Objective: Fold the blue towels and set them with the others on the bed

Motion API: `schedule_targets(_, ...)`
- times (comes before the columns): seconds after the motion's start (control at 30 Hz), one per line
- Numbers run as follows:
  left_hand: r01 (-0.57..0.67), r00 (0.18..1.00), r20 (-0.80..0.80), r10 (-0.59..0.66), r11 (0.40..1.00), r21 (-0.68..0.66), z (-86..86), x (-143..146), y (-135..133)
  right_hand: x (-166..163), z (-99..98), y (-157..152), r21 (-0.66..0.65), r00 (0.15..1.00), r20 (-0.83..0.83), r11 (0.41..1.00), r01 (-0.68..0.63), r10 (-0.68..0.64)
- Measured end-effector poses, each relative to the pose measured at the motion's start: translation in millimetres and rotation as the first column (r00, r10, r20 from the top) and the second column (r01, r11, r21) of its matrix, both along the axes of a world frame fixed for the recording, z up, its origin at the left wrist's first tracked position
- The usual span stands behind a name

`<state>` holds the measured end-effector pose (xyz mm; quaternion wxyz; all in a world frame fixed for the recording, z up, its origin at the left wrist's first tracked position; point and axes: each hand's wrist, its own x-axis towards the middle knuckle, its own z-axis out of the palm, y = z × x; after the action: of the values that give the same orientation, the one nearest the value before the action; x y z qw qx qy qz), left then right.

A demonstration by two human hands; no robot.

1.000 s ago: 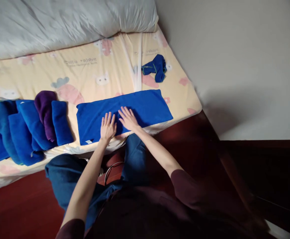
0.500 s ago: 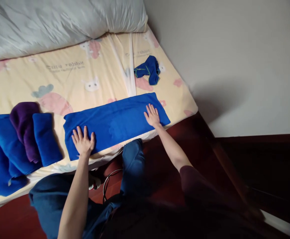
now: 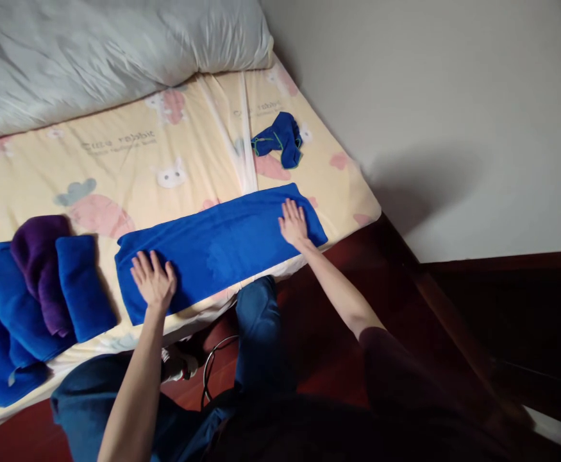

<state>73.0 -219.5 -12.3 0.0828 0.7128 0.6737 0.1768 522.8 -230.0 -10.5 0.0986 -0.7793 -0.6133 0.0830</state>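
A long blue towel [image 3: 227, 247] lies folded into a strip along the near edge of the bed. On its left end rests my left hand [image 3: 154, 280], flat with the fingers somewhat spread. My right hand [image 3: 293, 224] lies flat on the towel's right end, palm down. Neither hand grips the cloth. Left of the towel are a small folded blue cloth [image 3: 85, 289], a purple cloth [image 3: 44, 269] and more blue cloths [image 3: 25, 321], overlapping each other.
The bed [image 3: 165, 208] has a yellow sheet with rabbit and carrot prints. A grey quilt [image 3: 117, 51] lies across its far side. A crumpled dark blue cloth with green edging [image 3: 283, 141] sits at the far right, near the wall [image 3: 429, 128]. A cable [image 3: 210, 362] hangs below.
My left hand has tilted a little on the towel, its fingers now closer together. The whole view has shifted and turned slightly. The towel looks the same.
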Motion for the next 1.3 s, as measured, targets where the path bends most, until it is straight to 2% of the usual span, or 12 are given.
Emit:
schedule_targets(0.07,0.166,0.986,0.025,-0.167,0.986,0.008,1.6,38.0,9.0,-48.5,6.1,15.3,0.067,0.977,-0.050,0.977,-0.203,0.206)
schedule_targets(0.13,0.308,0.950,0.047,-0.308,0.951,0.010,-0.9,78.8,21.6,-100.9,6.6,32.3,0.098,0.913,-0.109,0.918,-0.383,0.393)
schedule_targets(0.23,0.358,0.932,0.056,-0.357,0.934,-0.012,-10.6,118.2,41.8,-156.0,-3.8,52.9,0.083,0.861,-0.160,0.876,-0.475,0.483)
schedule_targets(0.3,0.327,0.945,0.036,-0.326,0.945,-0.016,-17.0,117.8,53.1,-163.4,-12.8,60.4,0.101,0.860,-0.169,0.876,-0.471,0.481)
schedule_targets(0.4,0.222,0.975,-0.003,-0.222,0.975,0.005,-19.3,81.7,65.4,-131.7,-21.4,64.3,0.135,0.896,-0.161,0.909,-0.395,0.413)
schedule_targets(0.6,-0.049,0.997,-0.063,0.048,0.999,-0.008,-10.1,-9.7,83.2,-7.8,-24.9,69.0,0.044,0.989,-0.097,0.993,-0.110,0.114)
schedule_targets(0.77,-0.091,0.992,-0.094,0.089,0.996,-0.021,-13.7,-34.4,95.6,64.3,-24.7,76.6,-0.031,0.997,0.015,0.997,0.072,-0.071)
schedule_targets(0.9,-0.068,0.995,-0.074,0.073,0.995,0.071,-14.6,-33.7,94.4,80.7,-27.7,81.0,-0.034,0.992,0.058,0.993,0.110,-0.108)
schedule_targets(1.03,-0.079,0.991,-0.096,0.089,0.992,0.100,-4.5,-37.6,97.6,79.8,-31.6,81.6,-0.021,0.994,0.041,0.994,0.104,-0.103)
schedule_targets(1.17,-0.123,0.977,-0.180,0.117,0.992,-0.021,12.9,-66.2,134.4,77.7,-32.2,80.2,-0.005,0.993,0.037,0.993,0.115,-0.115)
schedule_targets(1.23,-0.084,0.975,-0.215,0.050,0.985,-0.153,21.3,-86.5,162.7,77.1,-31.9,79.5,-0.002,0.992,0.043,0.993,0.118,-0.118)
schedule_targets(1.3,-0.043,0.971,-0.237,-0.042,0.940,-0.340,29.0,-104.0,189.0,76.6,-31.9,79.0,-0.003,0.992,0.049,0.993,0.119,-0.119)
